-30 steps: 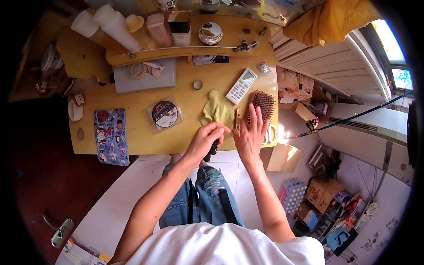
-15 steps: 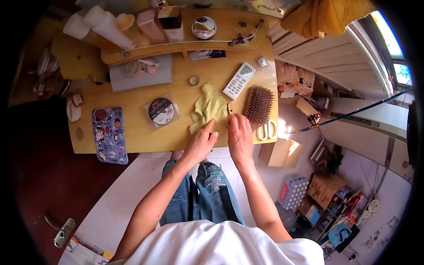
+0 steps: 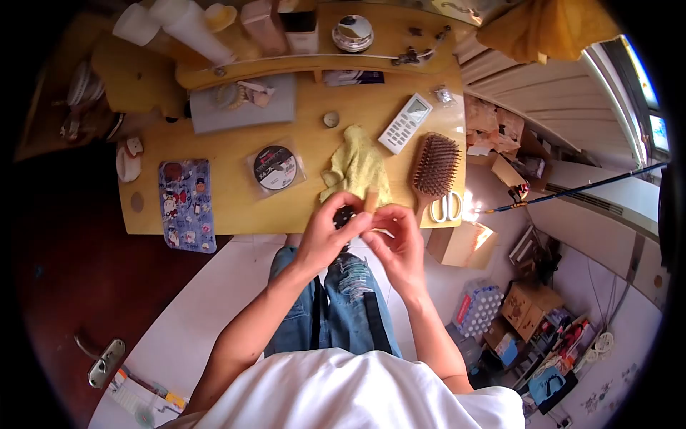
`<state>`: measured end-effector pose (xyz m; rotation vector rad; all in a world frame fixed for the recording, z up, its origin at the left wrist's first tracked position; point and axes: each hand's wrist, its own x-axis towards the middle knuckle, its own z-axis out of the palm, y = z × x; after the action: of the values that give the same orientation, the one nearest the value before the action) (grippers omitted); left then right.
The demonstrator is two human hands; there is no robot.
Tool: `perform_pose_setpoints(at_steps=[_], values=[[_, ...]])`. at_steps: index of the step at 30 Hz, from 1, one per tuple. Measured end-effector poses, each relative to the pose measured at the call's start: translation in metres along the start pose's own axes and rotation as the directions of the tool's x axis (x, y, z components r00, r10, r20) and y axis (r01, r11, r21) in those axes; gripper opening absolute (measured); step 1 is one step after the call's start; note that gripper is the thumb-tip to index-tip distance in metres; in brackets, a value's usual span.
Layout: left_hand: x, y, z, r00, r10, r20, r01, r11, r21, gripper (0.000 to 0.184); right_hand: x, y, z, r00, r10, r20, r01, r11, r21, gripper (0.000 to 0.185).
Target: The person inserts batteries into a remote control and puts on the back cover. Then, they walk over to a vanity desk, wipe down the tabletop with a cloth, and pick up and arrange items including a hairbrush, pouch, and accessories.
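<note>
My left hand (image 3: 323, 232) is curled around a small black object (image 3: 344, 216) whose kind I cannot make out. The tip of its thumb meets my right hand (image 3: 401, 243) above the table's front edge. Between the fingertips a small tan stick-like piece (image 3: 371, 199) stands up, pinched by my right fingers; its lower end is hidden. Just behind both hands lies a crumpled yellow-green cloth (image 3: 355, 166). To the right of the cloth are a brown hairbrush (image 3: 436, 166), bristles up, and white-handled scissors (image 3: 446, 207).
A white remote control (image 3: 405, 123), a round spool in a clear sleeve (image 3: 276, 168) and a small round tin (image 3: 331, 119) lie on the wooden table (image 3: 236, 207). A patterned blue pouch (image 3: 187, 205) overhangs the front edge. Bottles (image 3: 193, 32) stand on the back shelf.
My right hand has lifted the small tan piece off the table beside the cloth and brought it to my left hand. The black object now shows in my left hand. The view has shifted slightly.
</note>
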<state>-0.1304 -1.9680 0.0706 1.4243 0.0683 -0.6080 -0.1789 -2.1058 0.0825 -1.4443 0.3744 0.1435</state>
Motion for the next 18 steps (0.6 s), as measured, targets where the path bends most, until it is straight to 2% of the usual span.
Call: perform_pose_setpoints(at_steps=[1, 2, 3, 5, 6, 7, 9, 11, 13, 15, 16, 18], values=[[-0.004, -0.001, -0.005, 0.999, -0.038, 0.0, 0.038, 0.999, -0.023, 0.025, -0.001, -0.002, -0.003, 0.999, -0.035, 0.029, 0.039, 0.991, -0.128, 0.037], [-0.01, 0.001, -0.01, 0.989, -0.146, 0.008, 0.146, 0.98, -0.134, 0.021, 0.0, -0.004, -0.013, 0.967, -0.252, 0.035, 0.228, 0.799, -0.557, 0.041], [-0.014, 0.0, -0.017, 0.991, -0.13, 0.027, 0.133, 0.985, -0.11, 0.031, -0.002, 0.0, -0.022, 0.934, -0.355, -0.045, 0.204, 0.632, -0.747, 0.044], [-0.023, 0.003, -0.027, 0.972, -0.229, 0.054, 0.235, 0.941, -0.242, 0.038, -0.006, 0.026, -0.042, 0.892, -0.399, -0.211, 0.031, 0.52, -0.853, 0.045], [-0.025, -0.008, -0.033, 0.977, -0.193, 0.09, 0.211, 0.932, -0.293, 0.041, -0.008, 0.033, -0.048, 0.913, -0.356, -0.199, -0.023, 0.443, -0.896, 0.048], [-0.027, -0.007, -0.034, 0.971, -0.217, 0.098, 0.237, 0.922, -0.305, 0.036, -0.014, 0.049, -0.053, 0.922, -0.332, -0.202, -0.044, 0.428, -0.903, 0.054], [-0.028, -0.014, -0.027, 0.978, -0.194, 0.071, 0.207, 0.914, -0.348, 0.028, -0.023, 0.075, -0.056, 0.936, -0.216, -0.278, -0.119, 0.551, -0.826, 0.058], [-0.026, -0.02, -0.024, 0.969, -0.187, 0.161, 0.225, 0.938, -0.265, 0.022, -0.026, 0.088, -0.054, 0.91, -0.044, -0.412, -0.273, 0.685, -0.676, 0.062], [-0.025, -0.023, -0.019, 0.954, -0.218, 0.207, 0.249, 0.958, -0.139, 0.023, -0.025, 0.084, -0.051, 0.881, -0.098, -0.464, -0.265, 0.71, -0.652, 0.056], [-0.024, -0.03, -0.015, 0.93, -0.275, 0.242, 0.324, 0.926, -0.193, 0.024, -0.025, 0.068, -0.055, 0.852, 0.23, -0.47, -0.438, 0.805, -0.4, 0.049], [-0.023, -0.031, -0.013, 0.917, -0.302, 0.26, 0.36, 0.908, -0.215, 0.026, -0.029, 0.053, -0.047, 0.879, 0.115, -0.462, -0.338, 0.835, -0.434, 0.045], [-0.02, -0.029, 0.002, 0.945, -0.241, 0.221, 0.272, 0.954, -0.124, 0.03, -0.046, 0.041, -0.029, 0.898, 0.106, -0.428, -0.287, 0.877, -0.385, 0.043]])
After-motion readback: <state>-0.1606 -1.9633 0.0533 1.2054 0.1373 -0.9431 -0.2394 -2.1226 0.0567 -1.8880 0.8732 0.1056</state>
